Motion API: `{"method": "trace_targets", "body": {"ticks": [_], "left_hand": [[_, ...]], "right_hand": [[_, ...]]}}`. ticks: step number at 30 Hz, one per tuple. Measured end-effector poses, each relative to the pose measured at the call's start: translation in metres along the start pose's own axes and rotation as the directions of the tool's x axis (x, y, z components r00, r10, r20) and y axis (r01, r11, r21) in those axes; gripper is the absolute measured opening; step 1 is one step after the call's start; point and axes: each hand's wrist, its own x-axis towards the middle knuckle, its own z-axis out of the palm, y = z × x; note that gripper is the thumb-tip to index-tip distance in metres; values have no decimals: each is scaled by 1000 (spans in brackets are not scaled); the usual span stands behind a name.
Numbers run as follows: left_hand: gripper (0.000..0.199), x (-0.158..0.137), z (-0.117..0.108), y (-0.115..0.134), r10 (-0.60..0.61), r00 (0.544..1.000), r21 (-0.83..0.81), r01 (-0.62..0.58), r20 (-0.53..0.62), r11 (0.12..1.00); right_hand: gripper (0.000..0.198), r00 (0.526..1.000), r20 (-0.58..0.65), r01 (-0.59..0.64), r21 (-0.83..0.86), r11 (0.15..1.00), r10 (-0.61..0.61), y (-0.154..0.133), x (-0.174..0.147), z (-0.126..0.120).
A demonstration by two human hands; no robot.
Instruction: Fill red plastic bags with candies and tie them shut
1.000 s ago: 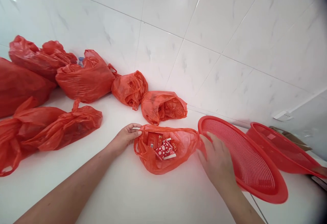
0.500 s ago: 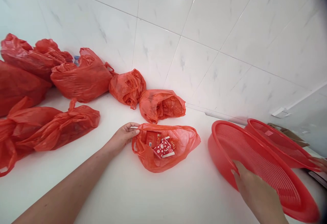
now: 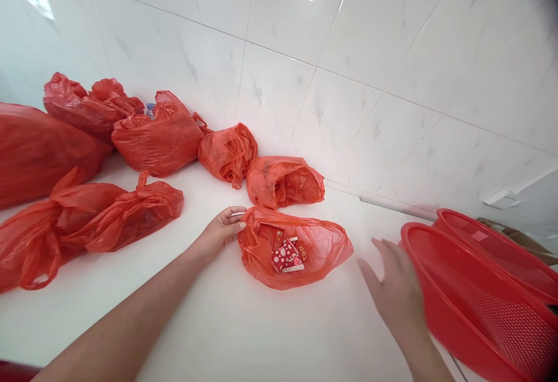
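Within the last second, the near red basket (image 3: pixel 460 297) was shifted toward the right edge of the frame, away from the open red bag (image 3: pixel 325 251), and the right hand (image 3: pixel 394 277) was released from the basket's rim. A wider gap was thereby left on the white table (image 3: pixel 305 335), and it was judged that the right hand had been freed and that access to the bag from its right end had been improved.

The bag was positioned just below the centre of the frame, mouth uppermost. Its left rim was gripped by the left hand (image 3: pixel 220 232), whose placement was unchanged. The right hand was held open, fingers spread, clear of the bag; whether the basket was touched by the hand's outer edge could not be determined.

The following counts were taken. Baskets: two, the far red basket (image 3: pixel 492 243) being overlapped by the near one. Polka-dot packets (image 3: pixel 283 255) in the open bag: at least one. Behind the open bag, at mid-frame: two crumpled bags (image 3: pixel 285 181). Upper left: one bulging bag (image 3: pixel 157 143), with one blue-topped item (image 3: pixel 150 110) beside its folds. Farther left, overlapping bags (image 3: pixel 43 152) could not be counted reliably.
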Motion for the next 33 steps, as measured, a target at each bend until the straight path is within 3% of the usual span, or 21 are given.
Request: {"method": "trace_targets", "body": {"ticks": [5,9,12,15,18,22,26,30,33], "left_hand": [[65,-5,10,4,102,992,244,-83,-68,966],[78,-12,18,4,109,975,535,11,-193,845],[82,-16,21,1,92,973,675,79,-213,733],[72,-13,24,3,16,981,672,121,-194,731],[65,-1,38,22,31,985,534,66,-171,843],[64,16,77,65,216,975,353,-187,-46,917],[59,23,102,99,266,963,387,-263,47,884],[52,22,89,105,335,942,467,-291,-13,835],[45,18,68,97,331,940,586,-222,-84,779]], "right_hand": [[67,993,89,-103,316,943,79,-47,19,49],[59,945,280,-248,272,930,170,-56,18,86],[49,927,321,-294,309,904,191,-49,15,100],[35,878,385,-451,469,759,283,-37,16,104],[18,848,428,-524,591,613,313,-30,20,103],[26,843,469,-537,742,402,263,-26,33,94],[33,851,481,-518,834,190,211,-18,53,64],[32,866,469,-466,883,-61,173,-8,65,37],[28,853,495,-483,869,-110,164,-5,62,35]]}}
